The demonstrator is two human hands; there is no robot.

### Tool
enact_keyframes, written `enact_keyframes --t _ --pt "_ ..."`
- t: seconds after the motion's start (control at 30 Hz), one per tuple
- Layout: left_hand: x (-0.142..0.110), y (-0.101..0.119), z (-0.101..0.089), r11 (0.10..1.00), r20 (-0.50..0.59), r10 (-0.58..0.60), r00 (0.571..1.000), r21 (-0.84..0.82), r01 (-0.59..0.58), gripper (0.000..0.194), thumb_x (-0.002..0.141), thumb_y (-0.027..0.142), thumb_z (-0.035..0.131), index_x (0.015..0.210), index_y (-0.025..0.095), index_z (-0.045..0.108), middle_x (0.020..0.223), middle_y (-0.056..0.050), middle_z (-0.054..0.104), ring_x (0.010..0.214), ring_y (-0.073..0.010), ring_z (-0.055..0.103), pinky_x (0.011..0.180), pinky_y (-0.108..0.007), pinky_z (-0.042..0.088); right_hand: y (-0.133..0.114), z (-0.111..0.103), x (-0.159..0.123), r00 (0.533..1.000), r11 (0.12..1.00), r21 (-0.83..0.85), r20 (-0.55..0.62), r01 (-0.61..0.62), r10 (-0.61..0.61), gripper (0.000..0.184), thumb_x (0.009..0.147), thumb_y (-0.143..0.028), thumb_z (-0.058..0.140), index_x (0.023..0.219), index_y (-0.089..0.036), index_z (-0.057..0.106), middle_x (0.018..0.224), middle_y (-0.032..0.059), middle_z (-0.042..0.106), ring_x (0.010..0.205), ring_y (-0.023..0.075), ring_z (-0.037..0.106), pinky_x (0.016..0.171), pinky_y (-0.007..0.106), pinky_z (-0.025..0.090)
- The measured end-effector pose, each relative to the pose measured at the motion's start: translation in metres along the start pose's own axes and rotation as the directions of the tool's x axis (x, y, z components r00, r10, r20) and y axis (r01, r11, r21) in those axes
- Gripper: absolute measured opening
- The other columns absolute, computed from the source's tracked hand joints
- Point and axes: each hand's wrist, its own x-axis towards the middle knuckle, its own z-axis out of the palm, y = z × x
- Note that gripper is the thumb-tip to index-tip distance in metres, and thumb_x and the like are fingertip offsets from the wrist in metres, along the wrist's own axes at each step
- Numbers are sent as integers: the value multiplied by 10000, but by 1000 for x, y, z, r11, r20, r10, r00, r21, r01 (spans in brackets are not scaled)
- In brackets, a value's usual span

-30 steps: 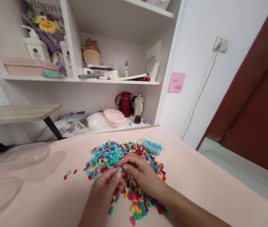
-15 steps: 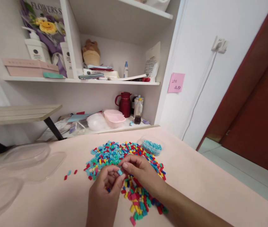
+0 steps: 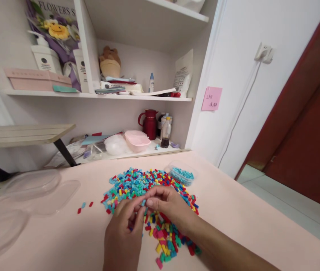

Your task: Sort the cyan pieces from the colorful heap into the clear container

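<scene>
A heap of small coloured bricks [image 3: 137,182], blue, red, yellow, green and pink, lies spread on the pink table [image 3: 233,214]. Both my hands meet over its near side. My right hand [image 3: 167,205] pinches a light blue brick [image 3: 143,203] between thumb and fingertips. My left hand [image 3: 123,229] is curled just below it, fingers closed, with a dark blue piece showing at its fingers; its thumb touches the same light blue brick. A small clear tub of light blue bricks [image 3: 181,175] stands beyond the heap to the right.
Clear plastic lids and trays [image 3: 32,192] lie at the left. Three stray bricks [image 3: 84,207] sit left of the heap. Behind, a shelf holds a pink box [image 3: 136,140], a red jug [image 3: 150,123] and bottles. A wooden bench [image 3: 21,134] juts in at the left.
My left hand has turned and drawn back toward me, curling under the right. The right hand stays over the heap with the light blue brick pinched.
</scene>
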Motion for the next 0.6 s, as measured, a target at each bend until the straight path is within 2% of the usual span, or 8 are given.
enact_keyframes --t 0.2,0.33,0.43,0.53,0.6 --pt "1 3 2 999 19 41 999 9 -41 270 649 152 762 833 348 776 797 -12 681 688 -165 579 701 -231 452 2 -1 1 999 997 55 20 -45 44 357 620 -415 849 786 -133 704 671 13 671 629 116 605 661 252 471" --pt "-5 5 7 996 -94 81 992 28 -79 289 665 114 732 862 326 751 743 -3 661 629 -159 558 656 -231 451 0 -2 1 997 992 102 30 -78 75 367 612 -417 854 776 -125 703 702 35 689 630 121 622 664 254 472" --pt "-7 4 9 997 -134 77 988 16 -75 197 674 156 738 803 304 721 687 4 649 587 -155 556 633 -234 461 -1 -1 1 997 991 110 36 -76 73 374 621 -428 848 779 -120 706 661 30 678 595 115 615 637 242 463" --pt "-4 -2 5 992 -89 119 989 46 -115 44 727 275 704 770 285 708 683 6 656 570 -149 571 603 -235 475 0 -2 1 997 992 104 27 -75 72 368 629 -431 844 775 -124 701 659 28 680 586 121 620 633 247 471" --pt "-1 -7 0 982 -19 161 987 108 -158 87 759 342 665 794 275 708 705 9 671 563 -144 584 582 -238 488 0 -2 1 997 993 101 30 -68 66 359 641 -432 837 765 -126 696 667 29 682 586 123 624 633 249 476"
